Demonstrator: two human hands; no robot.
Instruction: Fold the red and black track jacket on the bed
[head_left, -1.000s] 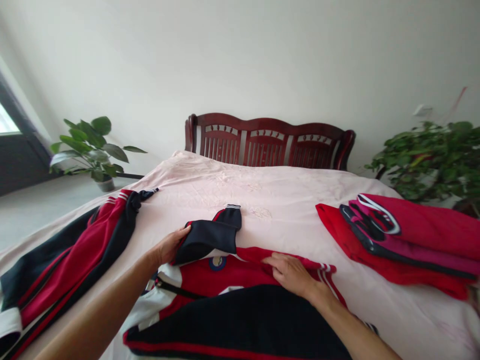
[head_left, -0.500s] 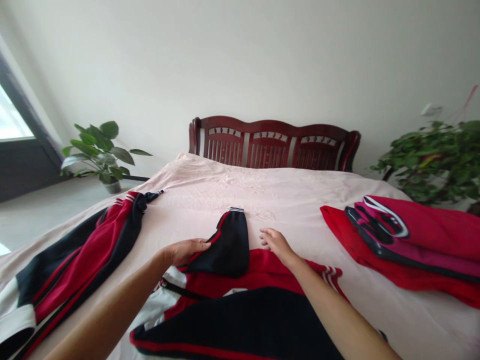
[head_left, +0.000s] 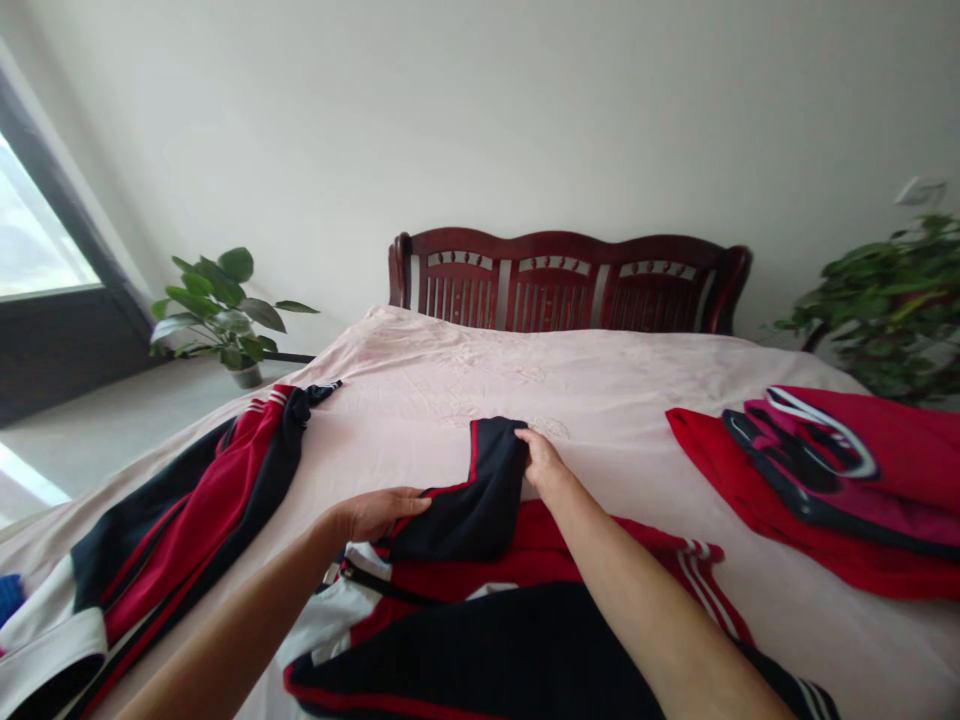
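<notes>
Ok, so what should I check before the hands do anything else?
1. Left hand gripping the dark navy fabric sleeve with a red edge: ok, it pinches that red edge.
2. Right hand gripping that sleeve: ok, at its far end.
3. Red, navy and white fabric jacket apart from the folded pile of red and pink clothes: ok, pale pink bedcover shows between.
4. A hand free: not ok, both hold the sleeve.
5. Jacket's underside smooth: cannot tell, hidden.

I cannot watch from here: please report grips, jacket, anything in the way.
Left grip holding sleeve; right grip holding its far end. Jacket on bed, partly under sleeve. Nothing seen blocking: pile right, garment left, both apart.
</notes>
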